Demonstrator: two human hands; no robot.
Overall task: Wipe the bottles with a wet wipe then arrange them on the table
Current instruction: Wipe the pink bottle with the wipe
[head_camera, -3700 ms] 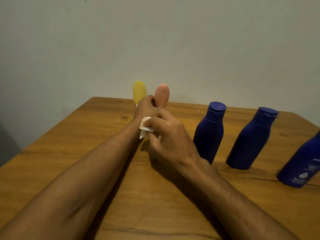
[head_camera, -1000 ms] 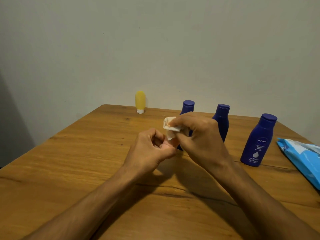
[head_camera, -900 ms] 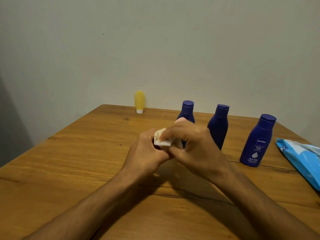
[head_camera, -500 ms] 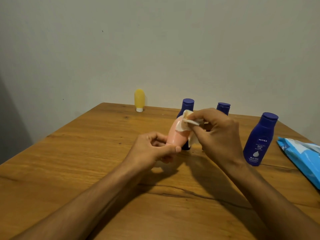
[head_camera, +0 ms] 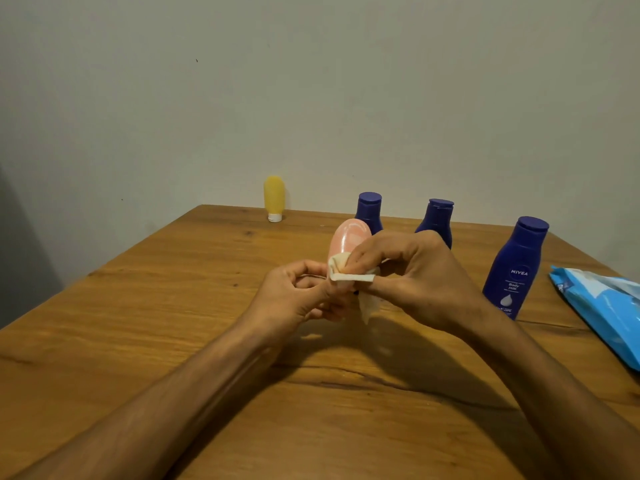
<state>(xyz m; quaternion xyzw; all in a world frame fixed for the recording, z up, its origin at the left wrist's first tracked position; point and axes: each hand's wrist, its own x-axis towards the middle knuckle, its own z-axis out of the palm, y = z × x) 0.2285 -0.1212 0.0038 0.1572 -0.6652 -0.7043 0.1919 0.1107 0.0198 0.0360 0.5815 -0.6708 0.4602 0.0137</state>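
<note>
Over the tabletop [head_camera: 166, 313] centre, the left hand [head_camera: 294, 299] pinches the low end of the pink bottle [head_camera: 348, 237], while right hand [head_camera: 419, 278] fingers [head_camera: 370, 249] press a folded wipe [head_camera: 346, 276] against it. Yellow bottle [head_camera: 274, 197] at 11 o'clock, three blue bottles [head_camera: 370, 211] [head_camera: 437, 220] [head_camera: 516, 268] at 1 to 2, pack [head_camera: 602, 306] at 3.

The pink bottle [head_camera: 348, 237] had its lower half hidden behind the wipe [head_camera: 349, 277], the left hand [head_camera: 294, 299] and the right hand [head_camera: 419, 282]. The left blue bottle [head_camera: 370, 209] and the middle blue bottle [head_camera: 438, 216] showed only their tops. The blue pack [head_camera: 602, 306] ran off the right edge.
</note>
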